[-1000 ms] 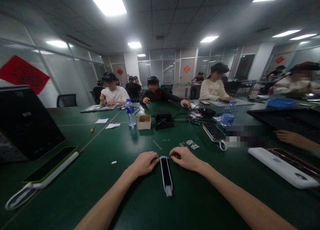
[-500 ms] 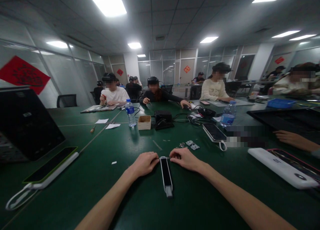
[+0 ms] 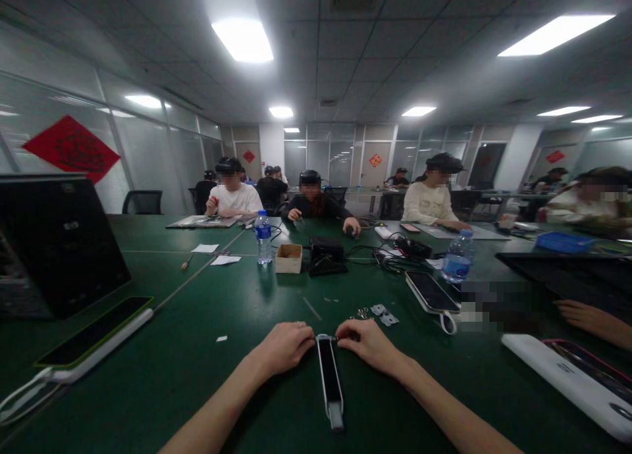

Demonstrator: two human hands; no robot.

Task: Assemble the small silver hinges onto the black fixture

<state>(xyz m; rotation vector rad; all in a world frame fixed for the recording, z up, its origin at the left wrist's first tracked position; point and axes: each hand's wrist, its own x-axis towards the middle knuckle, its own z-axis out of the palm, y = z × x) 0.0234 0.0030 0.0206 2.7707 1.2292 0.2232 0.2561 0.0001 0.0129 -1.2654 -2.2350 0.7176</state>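
A narrow black strip-shaped device with a pale frame (image 3: 330,375) lies lengthwise on the green table (image 3: 187,362), its grey tip toward me. My left hand (image 3: 287,347) is closed at the left of its far end, fingers pressed together on something I cannot make out. On the other side my right hand (image 3: 368,343) pinches at the far end's right corner; what sits between its fingertips is too small to name. Just beyond the right hand lie small metal parts (image 3: 363,313) and grey flat pieces (image 3: 385,314).
An open cardboard box (image 3: 289,259), a water bottle (image 3: 263,237) and a black device (image 3: 326,256) stand ahead. A phone (image 3: 432,292) and second bottle (image 3: 457,256) are right. A white case (image 3: 563,381) lies near right, beside another person's hand (image 3: 592,319). A monitor (image 3: 64,243) stands left.
The camera view has tilted upward, so the table items appear lower. Both my hands stay at the device's far end. The person opposite has moved a hand, now on a dark object.
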